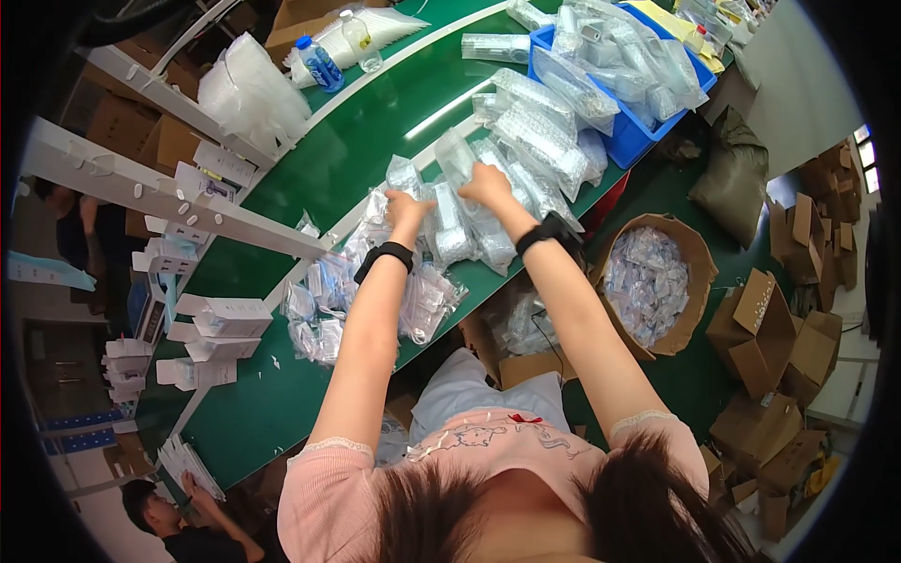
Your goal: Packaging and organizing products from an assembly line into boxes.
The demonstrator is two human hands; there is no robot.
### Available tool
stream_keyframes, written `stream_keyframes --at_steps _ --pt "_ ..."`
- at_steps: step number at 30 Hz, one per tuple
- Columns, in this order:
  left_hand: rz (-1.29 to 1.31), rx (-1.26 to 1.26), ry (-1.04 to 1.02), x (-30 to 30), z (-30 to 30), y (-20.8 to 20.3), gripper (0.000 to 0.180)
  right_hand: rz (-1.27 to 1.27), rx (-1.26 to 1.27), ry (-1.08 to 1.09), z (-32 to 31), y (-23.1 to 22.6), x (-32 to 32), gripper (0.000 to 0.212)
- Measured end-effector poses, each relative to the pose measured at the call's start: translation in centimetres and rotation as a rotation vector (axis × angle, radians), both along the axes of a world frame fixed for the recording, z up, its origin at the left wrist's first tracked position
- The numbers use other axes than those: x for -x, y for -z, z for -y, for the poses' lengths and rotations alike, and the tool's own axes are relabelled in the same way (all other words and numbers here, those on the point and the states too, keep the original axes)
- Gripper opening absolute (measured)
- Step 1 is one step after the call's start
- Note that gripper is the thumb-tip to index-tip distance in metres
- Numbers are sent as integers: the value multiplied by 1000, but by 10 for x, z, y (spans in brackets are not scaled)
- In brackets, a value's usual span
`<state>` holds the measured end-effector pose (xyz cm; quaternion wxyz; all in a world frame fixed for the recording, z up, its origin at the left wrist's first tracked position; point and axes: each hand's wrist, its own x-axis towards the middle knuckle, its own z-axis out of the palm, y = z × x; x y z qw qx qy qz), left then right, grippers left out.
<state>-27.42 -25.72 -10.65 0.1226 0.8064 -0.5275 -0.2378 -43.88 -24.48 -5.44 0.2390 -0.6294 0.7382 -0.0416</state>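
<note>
Both my arms reach forward over a green worktable, a dark band on each wrist. My left hand (408, 208) is closed at the near end of a clear bubble-wrap package (404, 173), thumb pointing right; its fingertips are partly hidden. To its right, my right hand (488, 188) grips another bubble-wrap package (455, 155), which tilts away from me. More bubble-wrapped packages (535, 136) lie in a heap beyond and beside my right hand. Small clear bags with white and bluish contents (328, 291) are piled next to my left forearm.
A blue bin (638, 141) heaped with bubble-wrapped packages stands at the far right. Below the table's right edge is an open carton (696, 272) of small bags. White boxes (221, 317) line the left side. Two bottles (319, 64) stand far left. Another person (188, 516) works at lower left.
</note>
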Motion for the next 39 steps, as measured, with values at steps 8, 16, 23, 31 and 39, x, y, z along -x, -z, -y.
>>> stream_keyframes --at_steps 8,16,23,31,39 --pt "-392 141 -127 -63 26 24 86 2024 -142 330 -113 -8 51 48" --pt "-12 127 -152 -31 29 78 69 1731 44 389 -161 8 47 50" --pt "-981 -177 5 -9 18 31 58 1458 128 555 -162 29 56 47" --pt "-1006 -149 -124 -31 10 -32 41 1551 -76 547 -144 13 51 46" --pt "-593 194 28 -54 30 -33 31 1523 -100 484 -131 15 47 45"
